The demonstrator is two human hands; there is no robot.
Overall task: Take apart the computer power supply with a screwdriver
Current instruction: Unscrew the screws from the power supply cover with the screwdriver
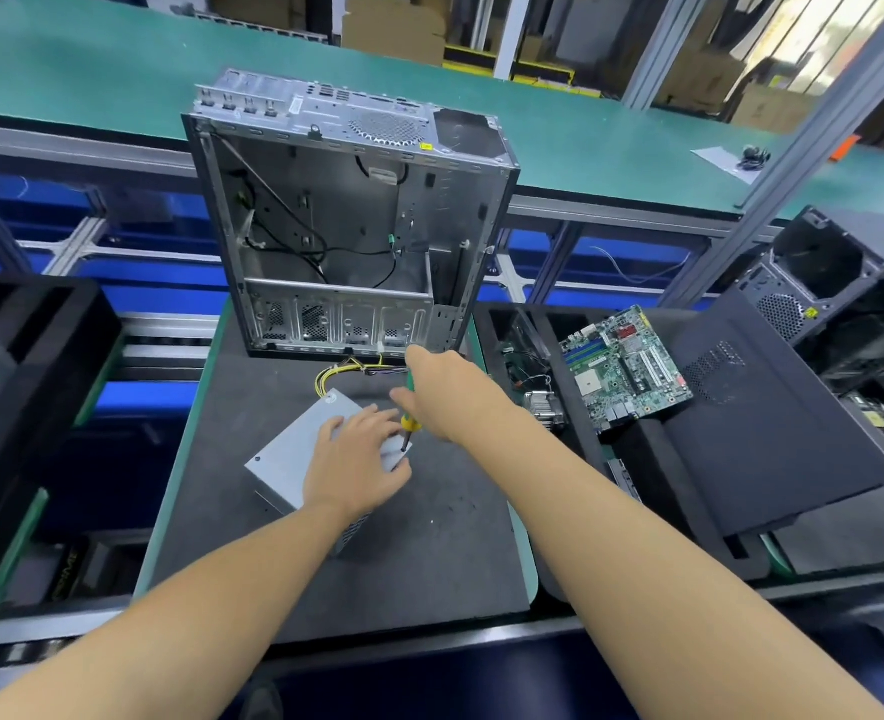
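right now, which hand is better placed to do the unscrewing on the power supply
Right. The right hand grips the screwdriver, with its tip down at the right corner of the power supply. The left hand lies flat on top, steadying it, and holds no tool.

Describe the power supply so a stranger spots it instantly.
Start at the open computer case standing on the dark mat. Just in front lies the power supply, under the left hand. It alone is a closed grey box trailing yellow wires.
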